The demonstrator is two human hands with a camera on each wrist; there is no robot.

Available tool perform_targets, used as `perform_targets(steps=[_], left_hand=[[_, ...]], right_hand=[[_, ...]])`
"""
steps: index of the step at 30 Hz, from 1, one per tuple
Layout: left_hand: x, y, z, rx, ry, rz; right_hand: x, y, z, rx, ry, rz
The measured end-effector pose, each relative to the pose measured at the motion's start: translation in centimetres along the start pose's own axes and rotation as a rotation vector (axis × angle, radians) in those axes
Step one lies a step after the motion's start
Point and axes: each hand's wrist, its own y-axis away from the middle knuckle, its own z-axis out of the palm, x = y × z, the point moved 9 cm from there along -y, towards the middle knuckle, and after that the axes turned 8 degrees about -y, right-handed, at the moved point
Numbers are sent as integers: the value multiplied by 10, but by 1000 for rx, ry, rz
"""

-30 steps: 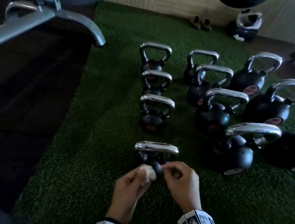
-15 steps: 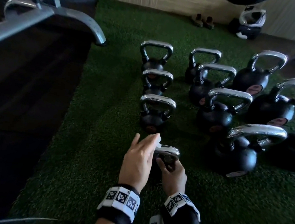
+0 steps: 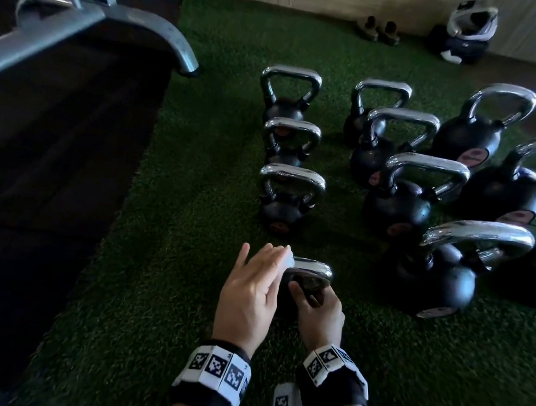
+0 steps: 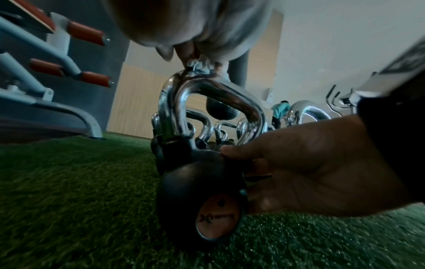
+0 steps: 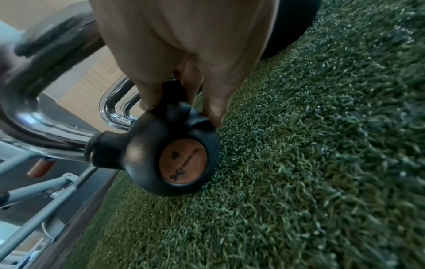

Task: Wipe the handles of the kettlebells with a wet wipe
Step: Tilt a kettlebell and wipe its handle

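Chrome handle [image 4: 214, 91] of the nearest kettlebell [image 4: 202, 196], wiped by the left hand [image 3: 251, 298] pinching a wet wipe [image 4: 200, 68] while right hand [image 3: 320, 310] fingers grip the black body.

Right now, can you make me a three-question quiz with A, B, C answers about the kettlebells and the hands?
1. Where is the wet wipe?
A on a shelf
B on the handle of the nearest kettlebell
C in a bucket

2. What colour is the turf?
A blue
B red
C green

3. What is the right hand doing?
A gripping the nearest kettlebell
B lying flat on the turf
C waving in the air

Answers:
1. B, the left hand holds it against the top of the handle.
2. C, the turf is green all round.
3. A, its thumb and fingers curl round the black body.
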Motion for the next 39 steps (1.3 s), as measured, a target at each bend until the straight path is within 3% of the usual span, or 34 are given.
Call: perform_targets(steps=[2, 5, 10, 13, 16, 21, 27, 32, 36, 39], left_hand=[[-9, 2, -5, 54, 20, -106], [-51, 16, -15, 168, 126, -398], [-54, 27, -14, 204, 293, -482], [-60, 36, -4, 236, 445, -655], [-75, 52, 14, 155, 549, -810], [-85, 67, 31, -8, 546, -842], [-83, 68, 28, 48, 496, -882], [-93, 44, 37, 33, 420, -851], [-97, 11, 65, -162, 464, -760], [-106, 6, 79, -328, 521, -770]], right_hand=[[0, -1, 0, 4, 15, -4], [2, -3, -1, 2, 2, 9], [1, -1, -2, -3, -18, 0], [0, -1, -1, -10, -36, 2], [-2, 0, -1, -11, -57, 2], [-4, 0, -2, -26, -112, 15], [-3, 6, -2, 10, -120, 24], [8, 38, -8, 43, 25, -50], [3, 57, -8, -69, 123, -217], [-2, 25, -8, -161, 88, -194]])
